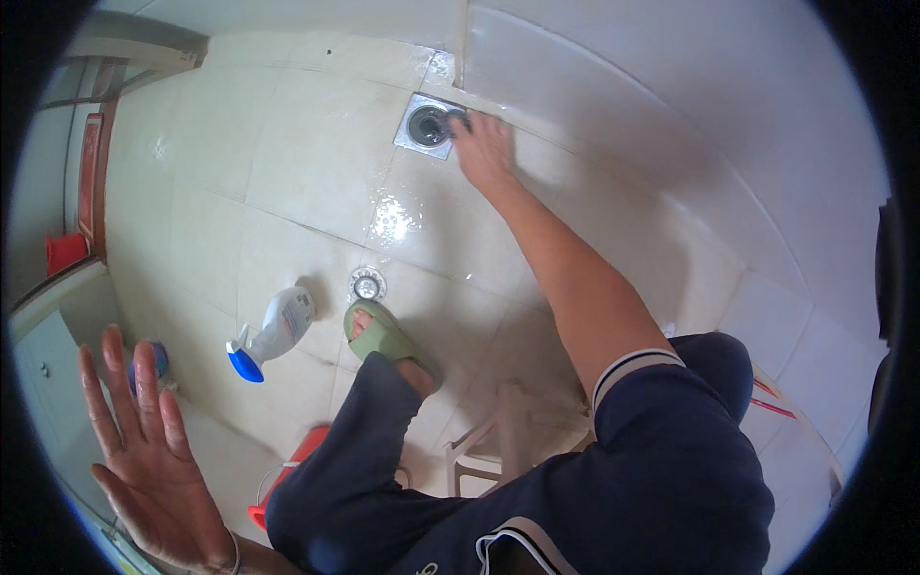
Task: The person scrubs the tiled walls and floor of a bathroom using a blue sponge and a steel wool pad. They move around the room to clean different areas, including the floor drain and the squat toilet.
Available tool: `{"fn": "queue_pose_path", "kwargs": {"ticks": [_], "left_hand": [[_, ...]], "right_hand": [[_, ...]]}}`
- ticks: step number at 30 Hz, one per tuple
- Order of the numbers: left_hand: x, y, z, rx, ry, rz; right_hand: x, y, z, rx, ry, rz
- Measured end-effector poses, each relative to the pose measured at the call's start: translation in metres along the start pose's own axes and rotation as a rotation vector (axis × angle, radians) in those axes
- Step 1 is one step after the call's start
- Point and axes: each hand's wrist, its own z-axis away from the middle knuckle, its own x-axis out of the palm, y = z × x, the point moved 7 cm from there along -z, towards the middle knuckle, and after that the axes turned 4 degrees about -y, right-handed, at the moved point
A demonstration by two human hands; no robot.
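Observation:
My right hand (485, 147) reaches down to the right edge of a square metal floor drain (406, 136). Its fingertips hold a small dark object (456, 121), partly hidden and too blurred to name, beside the drain's round opening. My left hand (154, 460) is raised at the lower left, palm showing, fingers spread and wet, with nothing in it. Between the hands, a white spray bottle with a blue trigger head (284, 323) stands on the tiled floor. Right of the bottle lies a round metal drain cover (367, 284), just past my green slipper (384, 334).
A beige plastic stool (512, 431) is beside my legs. Partly hidden by my knee is a red bucket or basin (309, 444). A blue-purple container (159, 359) sits behind my left fingers. A white wall panel (575, 65) borders the right side. Water wets the tiles.

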Motion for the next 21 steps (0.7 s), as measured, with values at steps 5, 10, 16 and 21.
{"fn": "queue_pose_path", "kwargs": {"ticks": [5, 10, 16, 21], "left_hand": [[0.012, -0.002, 0.000, -0.027, -0.082, 0.044], [0.011, -0.004, 0.003, -0.016, -0.057, -0.024], [0.010, -0.004, 0.001, 0.015, 0.030, -0.135], [0.018, 0.000, 0.000, -0.008, -0.011, -0.068]], "right_hand": [[-0.035, 0.126, 0.101, 0.496, -0.046, 0.050], [-0.057, 0.160, 0.131, 0.598, 0.110, 0.215], [0.003, 0.048, 0.001, 0.260, 0.005, 0.017], [0.007, 0.010, -0.048, 0.091, -0.088, 0.084]]}}
